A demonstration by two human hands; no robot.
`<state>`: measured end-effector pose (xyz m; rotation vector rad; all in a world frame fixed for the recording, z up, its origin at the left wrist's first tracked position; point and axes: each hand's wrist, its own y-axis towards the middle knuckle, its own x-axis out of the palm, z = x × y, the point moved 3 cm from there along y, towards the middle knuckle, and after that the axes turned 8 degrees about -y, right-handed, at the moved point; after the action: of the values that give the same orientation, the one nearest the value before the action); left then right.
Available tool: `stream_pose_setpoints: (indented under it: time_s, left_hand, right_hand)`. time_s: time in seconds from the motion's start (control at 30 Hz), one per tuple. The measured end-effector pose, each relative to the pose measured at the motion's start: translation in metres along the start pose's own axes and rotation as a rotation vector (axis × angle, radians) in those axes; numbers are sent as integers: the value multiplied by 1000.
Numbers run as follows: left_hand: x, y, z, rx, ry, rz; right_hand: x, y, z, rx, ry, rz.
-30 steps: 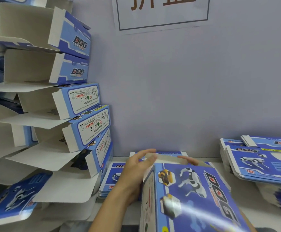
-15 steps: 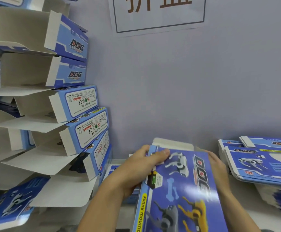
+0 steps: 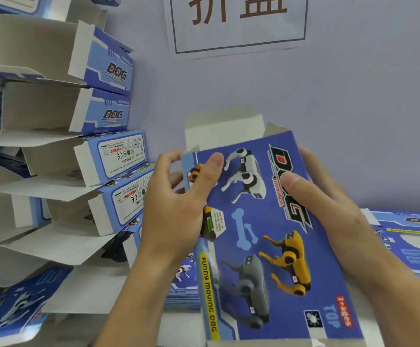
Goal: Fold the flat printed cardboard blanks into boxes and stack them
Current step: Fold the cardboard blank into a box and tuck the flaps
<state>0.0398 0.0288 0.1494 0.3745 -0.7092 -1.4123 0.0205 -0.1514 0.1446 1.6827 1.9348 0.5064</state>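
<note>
The box (image 3: 266,221) is held up in front of the wall between both hands, its big blue face toward the camera. That face reads "DOG" in large letters, "FUNNY MOVING DOG" on a yellow strip along the left edge, "3+ ages" in a red patch and "TOP" near the bottom. It pictures 3 robot dogs: 1 white, 1 yellow, 1 grey, with 2 pale blue bones between them. A plain white flap (image 3: 224,132) stands open at the far end.

The left hand (image 3: 176,209) grips the box's left edge, thumb flat on the printed face, fingers curled behind. The right hand (image 3: 329,209) holds the right edge the same way, thumb on the "DOG" lettering.

On the left, a stack of folded boxes (image 3: 78,151) leans with open flaps; 2 ends read "DOG", 2 show "WARNING" labels. Flat blanks (image 3: 409,246) lie in a pile at the right, and another pile (image 3: 184,284) sits under the left wrist. A white sign (image 3: 239,23) on the wall carries 2 brown Chinese characters inside a frame.
</note>
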Motion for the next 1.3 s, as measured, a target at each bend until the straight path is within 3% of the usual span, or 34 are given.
stream_pose_setpoints:
  time_s: [0.1,0.2,0.53,0.63,0.9,1.1,1.3]
  left_hand:
    - [2,-4,23,213,40,4]
    - [2,-5,36,343,49,-25]
    - [12,-8,8,172,94,-70]
    - [12,-10,5,151,49,-8]
    - [14,-7,-4,23,32,143]
    - [4,-3,-7,-126,-65,173]
    - [7,-2,-2,5,-93,149]
  right_hand:
    - [-3,-2,-18,-154,-90,100]
    - [-3,-3,-31,-277,-131,95]
    - [5,-3,-12,-170,-237,66]
    - [8,9,-1,-47,-165,14]
    - [16,3,4,119,-103,195]
    - [21,8,7,166,-59,99]
    - [22,8,12,116,8,138]
